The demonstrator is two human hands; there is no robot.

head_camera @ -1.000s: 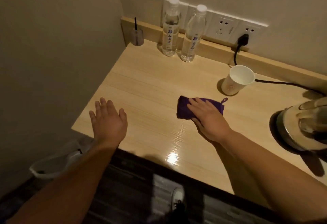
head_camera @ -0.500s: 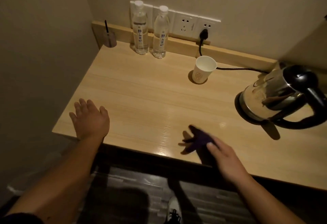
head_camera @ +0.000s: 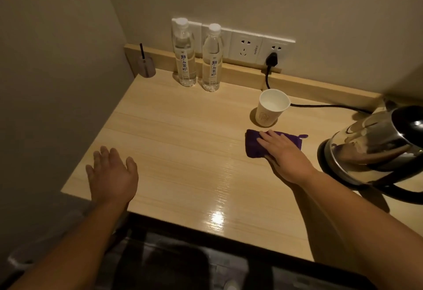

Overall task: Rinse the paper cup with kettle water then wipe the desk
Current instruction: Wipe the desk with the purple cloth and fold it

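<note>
Our right hand (head_camera: 282,154) presses flat on the purple cloth (head_camera: 254,146), fingers spread, palm down, not curled around it. Our left hand (head_camera: 112,174) rests open on the tabletop (head_camera: 183,134) near its front left edge, holding nothing. The cloth's long axis runs left to right, just in front of the upright paper cup (head_camera: 272,111), whose faint printed logo we cannot read. The kettle (head_camera: 375,147) stands to the right.

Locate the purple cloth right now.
Head view, right of centre: the purple cloth lies flat on the desk under the right hand, just in front of the paper cup and left of the kettle.
</note>
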